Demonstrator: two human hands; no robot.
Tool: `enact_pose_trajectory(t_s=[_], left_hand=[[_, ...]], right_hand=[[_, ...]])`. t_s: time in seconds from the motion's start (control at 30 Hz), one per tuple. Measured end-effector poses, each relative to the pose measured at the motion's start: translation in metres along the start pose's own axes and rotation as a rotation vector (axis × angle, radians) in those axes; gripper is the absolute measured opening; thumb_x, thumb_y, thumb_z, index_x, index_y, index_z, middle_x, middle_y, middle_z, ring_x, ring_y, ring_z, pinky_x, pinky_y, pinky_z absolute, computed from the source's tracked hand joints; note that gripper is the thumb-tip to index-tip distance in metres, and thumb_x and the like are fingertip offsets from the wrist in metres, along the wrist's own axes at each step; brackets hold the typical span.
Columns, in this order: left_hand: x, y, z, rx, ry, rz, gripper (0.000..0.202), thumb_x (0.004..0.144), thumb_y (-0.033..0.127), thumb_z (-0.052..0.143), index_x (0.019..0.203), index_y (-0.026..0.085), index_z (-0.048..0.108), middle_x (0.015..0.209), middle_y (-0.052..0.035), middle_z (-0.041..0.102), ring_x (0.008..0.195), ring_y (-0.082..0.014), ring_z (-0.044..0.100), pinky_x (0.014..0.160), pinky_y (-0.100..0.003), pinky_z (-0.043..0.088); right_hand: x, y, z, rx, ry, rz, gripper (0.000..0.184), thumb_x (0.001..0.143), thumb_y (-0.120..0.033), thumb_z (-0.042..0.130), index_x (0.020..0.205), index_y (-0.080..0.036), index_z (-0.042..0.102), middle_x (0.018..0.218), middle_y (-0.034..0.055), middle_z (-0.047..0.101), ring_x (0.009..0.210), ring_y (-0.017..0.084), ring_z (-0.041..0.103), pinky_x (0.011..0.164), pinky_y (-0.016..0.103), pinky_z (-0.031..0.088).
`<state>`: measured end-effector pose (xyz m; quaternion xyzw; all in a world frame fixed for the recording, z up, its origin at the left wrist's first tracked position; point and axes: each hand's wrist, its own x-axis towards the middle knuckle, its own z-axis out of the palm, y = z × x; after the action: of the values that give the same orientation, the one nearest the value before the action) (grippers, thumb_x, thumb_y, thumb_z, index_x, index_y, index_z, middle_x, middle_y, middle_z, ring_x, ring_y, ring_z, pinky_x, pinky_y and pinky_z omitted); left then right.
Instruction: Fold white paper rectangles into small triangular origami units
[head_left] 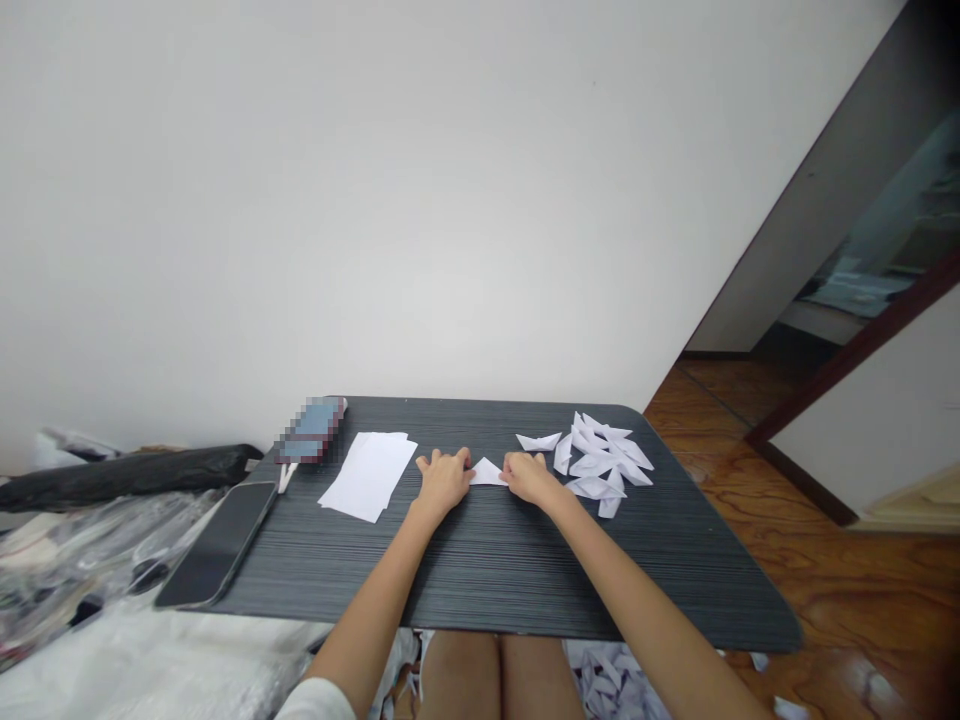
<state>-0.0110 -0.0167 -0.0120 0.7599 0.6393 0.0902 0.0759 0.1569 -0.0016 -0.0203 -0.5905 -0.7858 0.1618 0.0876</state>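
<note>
Between my hands, a small white sheet of paper lies folded with a peak pointing away from me. My left hand presses its left corner to the table, fingers bent. At the opposite corner my right hand pinches the paper with curled fingers. To the left of my hands lies a stack of flat white paper sheets. On the right is a pile of folded paper boats, with one boat apart from it near my right hand.
The dark table stands against a white wall. At its left edge lies a black phone; a pixelated device with a white cable sits behind it. Plastic-wrapped items are to the left. Below, more folded papers lie near my legs.
</note>
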Motion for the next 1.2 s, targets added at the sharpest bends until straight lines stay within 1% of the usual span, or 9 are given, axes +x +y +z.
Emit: enact_pose_trajectory(t_s=[0.13, 0.27, 0.5, 0.63, 0.7, 0.87, 0.93, 1.03, 1.2], left_hand=[[-0.007, -0.004, -0.001, -0.004, 0.026, -0.036, 0.026, 0.078, 0.045, 0.040, 0.091, 0.024, 0.051, 0.093, -0.0088, 0.050, 0.094, -0.0279, 0.037, 0.075, -0.046, 0.026], [-0.014, -0.003, 0.000, -0.015, 0.058, -0.052, 0.022, 0.083, 0.037, 0.034, 0.095, 0.027, 0.050, 0.096, -0.0068, 0.045, 0.095, -0.0246, 0.035, 0.078, -0.046, 0.025], [-0.018, -0.003, 0.006, 0.003, 0.161, -0.006, 0.020, 0.085, 0.028, 0.033, 0.092, 0.024, 0.051, 0.091, -0.0064, 0.047, 0.093, -0.0227, 0.037, 0.079, -0.042, 0.025], [-0.018, -0.001, 0.008, -0.001, 0.165, 0.047, 0.018, 0.085, 0.024, 0.034, 0.088, 0.020, 0.052, 0.090, -0.0069, 0.049, 0.094, -0.0214, 0.039, 0.080, -0.039, 0.026], [-0.017, -0.003, 0.008, -0.058, 0.188, 0.055, 0.019, 0.085, 0.025, 0.034, 0.086, 0.019, 0.052, 0.090, -0.0067, 0.051, 0.094, -0.0208, 0.041, 0.081, -0.038, 0.027], [-0.012, -0.017, 0.009, -0.643, 0.263, 0.057, 0.026, 0.083, 0.032, 0.036, 0.100, 0.017, 0.049, 0.083, -0.0051, 0.058, 0.077, -0.0150, 0.052, 0.072, -0.030, 0.038], [-0.009, -0.021, 0.009, -0.926, 0.181, 0.074, 0.035, 0.080, 0.036, 0.042, 0.106, 0.014, 0.046, 0.077, -0.0054, 0.061, 0.065, -0.0130, 0.053, 0.064, -0.026, 0.040], [-0.006, -0.019, 0.009, -1.234, 0.032, 0.086, 0.039, 0.076, 0.041, 0.047, 0.097, 0.009, 0.051, 0.076, -0.0098, 0.064, 0.056, -0.0113, 0.052, 0.051, -0.023, 0.038], [-0.005, -0.010, 0.007, -1.505, -0.087, 0.072, 0.039, 0.076, 0.044, 0.046, 0.080, 0.007, 0.056, 0.083, -0.0163, 0.064, 0.057, -0.0134, 0.058, 0.046, -0.021, 0.036]], right_hand=[[-0.013, -0.002, 0.000, -0.037, 0.114, -0.009, 0.011, 0.077, -0.024, 0.048, 0.087, -0.018, 0.047, 0.089, 0.0057, 0.055, 0.087, 0.020, 0.047, 0.071, 0.032, 0.025], [-0.024, -0.001, 0.009, -0.064, 0.242, -0.008, 0.007, 0.081, -0.024, 0.041, 0.085, -0.022, 0.047, 0.086, 0.0034, 0.050, 0.084, 0.019, 0.044, 0.067, 0.029, 0.025], [-0.029, 0.004, 0.019, 0.048, 0.350, -0.026, 0.023, 0.085, -0.020, 0.031, 0.090, -0.023, 0.053, 0.087, 0.0044, 0.050, 0.085, 0.018, 0.043, 0.071, 0.029, 0.028], [-0.023, -0.001, 0.024, 0.129, 0.347, 0.008, 0.021, 0.078, -0.035, 0.044, 0.091, -0.023, 0.056, 0.094, 0.0052, 0.050, 0.090, 0.021, 0.043, 0.075, 0.033, 0.030], [-0.019, -0.003, 0.026, 0.174, 0.368, 0.020, 0.020, 0.072, -0.035, 0.051, 0.085, -0.021, 0.057, 0.094, 0.0057, 0.051, 0.091, 0.022, 0.043, 0.076, 0.035, 0.031], [-0.011, 0.004, 0.026, 0.589, 0.524, -0.039, 0.019, 0.074, -0.032, 0.046, 0.081, -0.017, 0.056, 0.086, 0.0053, 0.058, 0.082, 0.019, 0.051, 0.072, 0.030, 0.038], [-0.009, 0.007, 0.025, 0.746, 0.549, -0.042, 0.023, 0.074, -0.034, 0.046, 0.082, -0.016, 0.056, 0.083, 0.0058, 0.059, 0.077, 0.019, 0.053, 0.067, 0.029, 0.040], [-0.007, 0.009, 0.026, 0.882, 0.519, -0.085, 0.023, 0.072, -0.035, 0.048, 0.082, -0.015, 0.056, 0.079, 0.0055, 0.059, 0.072, 0.018, 0.054, 0.062, 0.028, 0.042], [-0.007, 0.004, 0.027, 0.956, 0.476, -0.174, 0.018, 0.071, -0.032, 0.050, 0.078, -0.017, 0.055, 0.093, 0.0074, 0.053, 0.064, 0.014, 0.055, 0.056, 0.027, 0.044]])
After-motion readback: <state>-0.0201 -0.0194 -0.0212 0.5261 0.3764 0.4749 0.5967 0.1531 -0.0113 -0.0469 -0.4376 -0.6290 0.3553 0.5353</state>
